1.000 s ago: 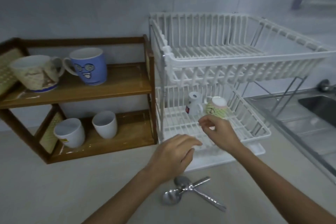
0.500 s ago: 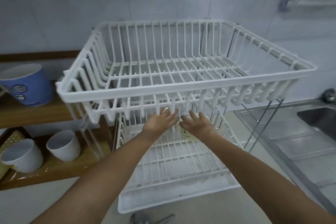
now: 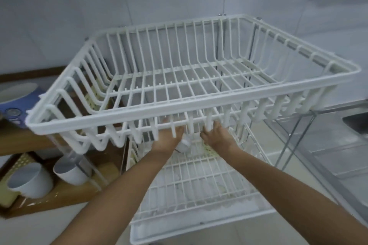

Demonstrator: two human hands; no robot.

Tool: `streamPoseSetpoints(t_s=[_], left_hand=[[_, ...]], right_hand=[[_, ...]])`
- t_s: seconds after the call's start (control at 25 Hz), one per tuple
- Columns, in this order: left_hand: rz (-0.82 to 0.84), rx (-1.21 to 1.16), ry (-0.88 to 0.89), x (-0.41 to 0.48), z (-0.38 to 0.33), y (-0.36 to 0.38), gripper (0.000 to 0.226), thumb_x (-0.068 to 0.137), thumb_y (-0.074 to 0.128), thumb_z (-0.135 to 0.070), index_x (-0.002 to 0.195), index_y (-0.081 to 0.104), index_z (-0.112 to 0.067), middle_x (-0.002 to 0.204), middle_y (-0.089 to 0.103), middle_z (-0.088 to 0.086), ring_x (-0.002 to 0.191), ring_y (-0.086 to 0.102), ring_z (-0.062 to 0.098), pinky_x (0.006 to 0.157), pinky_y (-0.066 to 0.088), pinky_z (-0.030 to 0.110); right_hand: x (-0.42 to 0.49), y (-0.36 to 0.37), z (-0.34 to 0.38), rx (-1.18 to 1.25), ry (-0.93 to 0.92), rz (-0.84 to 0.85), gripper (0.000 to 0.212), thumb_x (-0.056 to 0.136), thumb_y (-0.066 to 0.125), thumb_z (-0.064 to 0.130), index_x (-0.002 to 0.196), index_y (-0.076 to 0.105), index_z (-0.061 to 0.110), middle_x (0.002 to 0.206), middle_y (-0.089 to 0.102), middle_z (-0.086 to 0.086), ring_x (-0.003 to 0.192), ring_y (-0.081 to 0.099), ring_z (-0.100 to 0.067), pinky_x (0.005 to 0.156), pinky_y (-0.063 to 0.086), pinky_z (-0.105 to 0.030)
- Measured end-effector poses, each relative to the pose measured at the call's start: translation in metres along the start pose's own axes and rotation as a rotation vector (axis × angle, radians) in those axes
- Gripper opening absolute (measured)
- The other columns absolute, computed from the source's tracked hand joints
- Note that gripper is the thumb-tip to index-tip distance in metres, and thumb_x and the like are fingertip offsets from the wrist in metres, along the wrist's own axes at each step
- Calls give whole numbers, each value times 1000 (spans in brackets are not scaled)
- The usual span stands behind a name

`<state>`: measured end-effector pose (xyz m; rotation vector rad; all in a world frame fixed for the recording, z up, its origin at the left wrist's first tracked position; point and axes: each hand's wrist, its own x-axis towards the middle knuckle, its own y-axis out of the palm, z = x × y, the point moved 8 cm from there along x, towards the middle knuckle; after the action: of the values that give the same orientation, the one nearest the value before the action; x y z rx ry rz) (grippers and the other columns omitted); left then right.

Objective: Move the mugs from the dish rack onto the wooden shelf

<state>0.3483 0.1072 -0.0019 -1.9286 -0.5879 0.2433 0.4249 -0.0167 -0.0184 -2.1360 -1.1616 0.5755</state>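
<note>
Both hands under dish rack top tier, finger state hidden, mugs between.

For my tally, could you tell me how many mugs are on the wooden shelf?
3: blue mug on the upper board, two white mugs on the lower. Others may be out of frame.

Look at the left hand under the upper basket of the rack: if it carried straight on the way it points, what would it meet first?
Probably the small white mug right beside the left hand on the lower rack; contact is hidden by the upper basket.
</note>
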Motion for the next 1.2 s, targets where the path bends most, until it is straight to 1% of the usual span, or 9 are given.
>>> streamPoseSetpoints(t_s=[0.12, 0.16, 0.24, 0.36, 0.52, 0.68, 0.84, 0.96, 1.2], left_hand=[[-315, 555, 45, -41, -19, -49, 47, 58, 77, -51, 100, 71, -31, 96, 71, -7, 90, 66, 11, 81, 50, 28], [-274, 576, 111, -54, -27, -48, 53, 62, 77, -43, 111, 64, -28, 105, 66, -3, 95, 62, 18, 82, 47, 31], [-209, 228, 130, -84, -33, -55, 62, 68, 74, -37, 123, 55, -17, 117, 58, 6, 104, 55, 26, 84, 42, 34], [-223, -263, 185, -142, -33, -77, 63, 60, 82, -38, 116, 60, -18, 109, 62, 2, 99, 57, 23, 80, 48, 33], [7, -830, 142, -217, -2, -87, 56, 51, 91, -35, 98, 61, -41, 104, 64, -17, 98, 61, 6, 76, 56, 26], [-29, -1037, 57, -258, 69, -112, 54, 43, 91, -29, 91, 66, -34, 91, 73, -18, 86, 69, 2, 66, 53, 16], [-183, -1118, -84, -278, 156, -143, 69, 44, 88, -39, 104, 55, -37, 96, 71, -24, 90, 67, -3, 59, 52, 9], [-308, -1118, -162, -285, 216, -157, 73, 53, 85, -32, 112, 45, -47, 100, 65, -21, 94, 65, -3, 61, 55, 15], [-315, -1056, -163, -277, 270, -167, 71, 51, 90, -28, 109, 52, -41, 96, 69, -15, 89, 68, -1, 59, 56, 17]], right_hand=[[-29, 6, -37, 284, 267, 71, 72, 81, 71, 27, 138, 30, 12, 134, 44, -12, 109, 57, -36, 79, 49, -42], [-44, 10, -48, 410, 352, 99, 85, 70, 78, 39, 136, 29, 16, 133, 45, -8, 111, 56, -33, 78, 48, -40], [-74, 18, -58, 836, 550, 64, 91, 57, 78, 56, 128, 36, 19, 122, 54, -4, 103, 59, -27, 72, 46, -35], [-120, 10, -50, 1525, 737, -168, 82, 55, 83, 55, 118, 48, 15, 100, 62, -1, 77, 59, -18, 62, 48, -29], [-161, -9, -4, 2017, 748, -424, 68, 71, 84, 20, 129, 49, 15, 121, 63, -9, 107, 63, -28, 86, 55, -41], [-188, -73, 53, 2175, 551, -589, 73, 71, 80, -2, 122, 45, 36, 120, 58, 0, 107, 59, -17, 70, 55, -19], [-199, -157, 111, 2215, 376, -658, 82, 50, 82, 27, 122, 46, 43, 117, 58, 20, 108, 59, -2, 74, 57, -21], [-191, -217, 138, 2149, 302, -696, 86, 46, 82, 29, 124, 45, 35, 113, 55, 32, 108, 57, 4, 77, 54, -14], [-123, -321, 147, 2004, 311, -720, 91, 46, 84, 45, 124, 36, 44, 111, 46, 38, 110, 47, 14, 80, 50, -7]])
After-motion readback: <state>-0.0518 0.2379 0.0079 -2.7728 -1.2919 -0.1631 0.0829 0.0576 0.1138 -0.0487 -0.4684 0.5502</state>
